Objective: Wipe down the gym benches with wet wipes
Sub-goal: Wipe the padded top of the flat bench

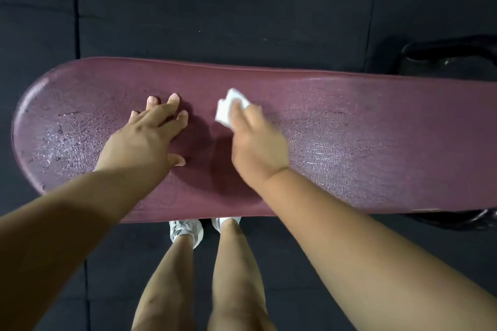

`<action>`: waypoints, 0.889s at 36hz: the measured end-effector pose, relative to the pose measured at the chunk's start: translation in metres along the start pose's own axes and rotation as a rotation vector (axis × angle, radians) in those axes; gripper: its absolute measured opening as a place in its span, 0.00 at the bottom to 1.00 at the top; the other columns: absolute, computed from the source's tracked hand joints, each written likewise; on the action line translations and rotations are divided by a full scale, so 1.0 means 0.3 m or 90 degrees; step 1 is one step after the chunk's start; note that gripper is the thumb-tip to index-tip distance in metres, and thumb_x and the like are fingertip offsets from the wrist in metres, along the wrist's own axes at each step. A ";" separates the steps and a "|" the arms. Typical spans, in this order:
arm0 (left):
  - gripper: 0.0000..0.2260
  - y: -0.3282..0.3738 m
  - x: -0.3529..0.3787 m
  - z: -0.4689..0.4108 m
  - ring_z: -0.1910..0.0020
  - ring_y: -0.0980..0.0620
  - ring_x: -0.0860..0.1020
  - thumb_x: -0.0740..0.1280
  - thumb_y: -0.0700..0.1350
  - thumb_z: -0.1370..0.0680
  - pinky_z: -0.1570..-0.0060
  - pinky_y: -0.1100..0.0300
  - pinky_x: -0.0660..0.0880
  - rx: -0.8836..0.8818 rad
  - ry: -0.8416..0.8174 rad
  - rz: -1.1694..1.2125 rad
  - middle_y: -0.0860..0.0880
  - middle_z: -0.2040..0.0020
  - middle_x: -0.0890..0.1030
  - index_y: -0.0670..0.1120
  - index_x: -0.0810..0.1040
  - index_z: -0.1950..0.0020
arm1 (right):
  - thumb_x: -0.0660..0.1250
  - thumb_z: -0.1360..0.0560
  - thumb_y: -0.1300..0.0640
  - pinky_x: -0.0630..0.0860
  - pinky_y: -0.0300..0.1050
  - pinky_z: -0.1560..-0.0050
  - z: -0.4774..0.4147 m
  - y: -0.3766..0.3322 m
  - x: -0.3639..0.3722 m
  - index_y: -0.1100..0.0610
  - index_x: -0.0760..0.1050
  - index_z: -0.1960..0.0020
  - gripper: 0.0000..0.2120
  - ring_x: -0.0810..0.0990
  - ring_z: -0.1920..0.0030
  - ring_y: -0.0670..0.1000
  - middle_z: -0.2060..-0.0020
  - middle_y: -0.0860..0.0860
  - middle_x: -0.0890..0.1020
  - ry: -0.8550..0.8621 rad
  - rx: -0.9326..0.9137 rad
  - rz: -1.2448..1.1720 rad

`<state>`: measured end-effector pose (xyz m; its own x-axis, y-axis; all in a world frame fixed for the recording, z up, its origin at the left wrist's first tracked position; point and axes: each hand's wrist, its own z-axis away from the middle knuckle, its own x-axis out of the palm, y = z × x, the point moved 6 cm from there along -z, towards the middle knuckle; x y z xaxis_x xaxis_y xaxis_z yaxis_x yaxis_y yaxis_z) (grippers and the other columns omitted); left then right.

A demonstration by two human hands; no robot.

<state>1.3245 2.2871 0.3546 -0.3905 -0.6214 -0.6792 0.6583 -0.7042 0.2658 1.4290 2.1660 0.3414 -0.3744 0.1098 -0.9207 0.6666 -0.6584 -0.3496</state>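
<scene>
Now the right hand point(258, 142) is gripping a folded white wet wipe point(230, 109) and pressing it on the middle of the long maroon padded desk point(376, 126), while the left hand point(150, 131) is resting flat with spread fingers. Next, probably, the dull centre needs wiping.

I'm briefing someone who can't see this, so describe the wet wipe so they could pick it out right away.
Start at the long maroon bench pad lying across the dark floor. Near its middle are two hands: the left hand is spread flat and empty, while the right hand presses down a folded wipe. It is the only white thing on the pad, poking out beyond the right hand's fingers.
</scene>
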 end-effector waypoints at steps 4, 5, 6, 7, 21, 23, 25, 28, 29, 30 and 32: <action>0.34 0.007 -0.009 0.004 0.24 0.47 0.49 0.73 0.48 0.29 0.30 0.47 0.59 -0.003 -0.001 0.002 0.59 0.23 0.51 0.55 0.62 0.26 | 0.50 0.28 0.58 0.74 0.47 0.70 0.006 0.028 -0.030 0.59 0.79 0.41 0.24 0.80 0.67 0.59 0.55 0.56 0.81 -0.137 -0.179 0.006; 0.34 0.009 -0.010 0.003 0.24 0.48 0.49 0.73 0.48 0.29 0.30 0.48 0.58 -0.004 -0.003 -0.001 0.59 0.23 0.51 0.55 0.62 0.26 | 0.49 0.27 0.56 0.76 0.48 0.67 -0.008 0.082 -0.061 0.56 0.77 0.39 0.24 0.81 0.63 0.59 0.50 0.55 0.81 -0.136 -0.152 0.016; 0.34 0.011 -0.012 0.003 0.24 0.48 0.49 0.73 0.48 0.29 0.29 0.48 0.57 -0.004 -0.004 -0.001 0.58 0.23 0.51 0.54 0.62 0.26 | 0.50 0.26 0.55 0.77 0.48 0.64 -0.024 0.151 -0.101 0.53 0.75 0.36 0.24 0.81 0.60 0.59 0.45 0.53 0.80 -0.096 -0.104 0.034; 0.34 0.011 -0.013 0.003 0.24 0.48 0.49 0.73 0.48 0.29 0.29 0.49 0.56 -0.007 -0.005 0.002 0.58 0.23 0.51 0.54 0.62 0.26 | 0.53 0.25 0.56 0.77 0.48 0.60 -0.040 0.230 -0.141 0.49 0.72 0.32 0.23 0.80 0.56 0.60 0.40 0.52 0.77 -0.049 -0.033 0.056; 0.32 -0.008 -0.023 0.005 0.24 0.53 0.47 0.70 0.47 0.26 0.28 0.58 0.49 0.038 -0.005 0.043 0.62 0.24 0.47 0.55 0.59 0.25 | 0.65 0.31 0.65 0.64 0.45 0.72 -0.131 -0.097 0.026 0.65 0.71 0.34 0.25 0.80 0.63 0.62 0.46 0.60 0.78 -0.127 -0.023 0.020; 0.29 -0.038 -0.029 0.005 0.24 0.55 0.51 0.71 0.44 0.27 0.29 0.60 0.51 0.076 0.031 0.057 0.60 0.24 0.53 0.52 0.66 0.27 | 0.61 0.33 0.62 0.64 0.42 0.78 -0.135 -0.108 0.003 0.63 0.78 0.42 0.21 0.79 0.71 0.60 0.57 0.57 0.81 -0.074 -0.109 0.029; 0.27 -0.082 -0.043 0.009 0.25 0.55 0.56 0.72 0.43 0.28 0.30 0.56 0.58 0.077 0.060 0.058 0.58 0.25 0.58 0.51 0.70 0.30 | 0.57 0.30 0.58 0.72 0.45 0.77 -0.136 -0.046 -0.025 0.56 0.78 0.39 0.22 0.80 0.69 0.59 0.52 0.54 0.81 -0.069 -0.119 0.050; 0.29 -0.173 -0.078 0.020 0.26 0.47 0.59 0.75 0.41 0.32 0.32 0.46 0.63 0.060 0.113 0.041 0.50 0.26 0.63 0.47 0.72 0.31 | 0.59 0.26 0.59 0.74 0.50 0.67 -0.157 0.095 -0.101 0.52 0.72 0.32 0.22 0.79 0.62 0.61 0.47 0.56 0.77 -0.028 0.063 0.079; 0.30 -0.213 -0.092 0.023 0.26 0.44 0.59 0.76 0.41 0.33 0.32 0.44 0.62 0.044 0.130 0.033 0.47 0.26 0.63 0.46 0.72 0.31 | 0.59 0.24 0.60 0.72 0.50 0.64 -0.159 0.139 -0.113 0.51 0.69 0.30 0.23 0.78 0.59 0.62 0.46 0.57 0.75 -0.013 0.144 0.097; 0.32 -0.258 -0.103 0.027 0.26 0.43 0.57 0.77 0.42 0.33 0.31 0.43 0.61 0.019 0.140 0.023 0.46 0.26 0.62 0.45 0.71 0.31 | 0.59 0.24 0.61 0.68 0.48 0.61 -0.155 0.168 -0.117 0.51 0.67 0.28 0.24 0.77 0.56 0.61 0.45 0.57 0.73 -0.002 0.223 0.101; 0.34 -0.347 -0.120 0.036 0.26 0.42 0.54 0.76 0.44 0.33 0.29 0.44 0.57 -0.031 0.146 0.003 0.45 0.25 0.60 0.45 0.68 0.29 | 0.58 0.23 0.62 0.66 0.47 0.59 -0.153 0.170 -0.099 0.51 0.66 0.28 0.24 0.77 0.53 0.60 0.42 0.55 0.72 0.000 0.360 0.079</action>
<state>1.2629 2.3789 0.3588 -0.2346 -0.5269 -0.8169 0.6921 -0.6806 0.2403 1.5037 2.1633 0.3431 -0.3151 0.0059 -0.9490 0.2577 -0.9619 -0.0915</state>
